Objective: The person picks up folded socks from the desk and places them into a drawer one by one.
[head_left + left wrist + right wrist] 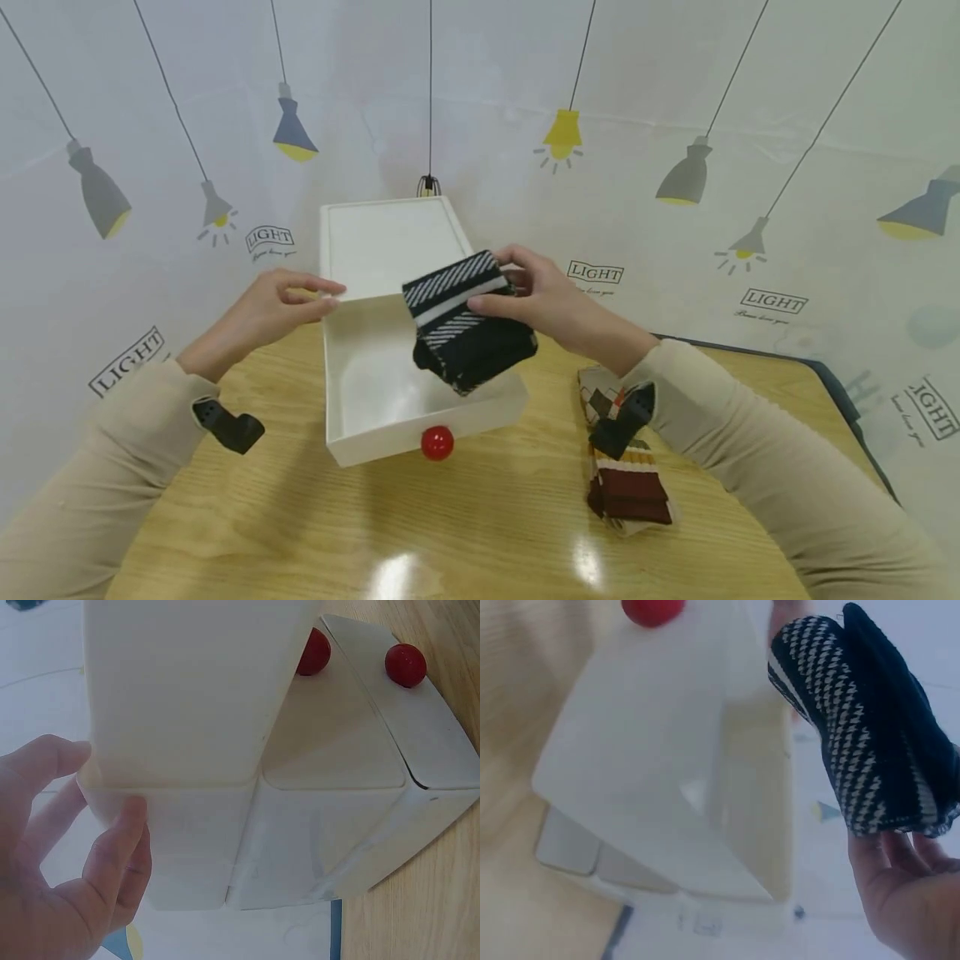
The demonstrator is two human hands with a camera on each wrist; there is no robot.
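A white drawer cabinet (390,246) stands on the table with its top drawer (375,443) pulled out; a round red knob (437,443) is on the drawer's front. My right hand (547,300) grips a folded pair of black socks (480,333) with white stripes and slanted patterning. The socks are over the drawer, tilted, thumb on their near face and fingers behind. In the right wrist view, the folded bundle (840,727) rises above the fingers. With fingers extended, my left hand (277,304) touches the cabinet's left edge, where the drawer comes out.
Right of the drawer, folded maroon socks (630,492) with yellow and white bands lie on the wooden table (450,533). Argyle socks (596,387) lie behind them, partly covered by my right wrist. A lower drawer (330,735) sits beneath the pulled-out one. A lamp-printed wall covering (495,83) stands behind.
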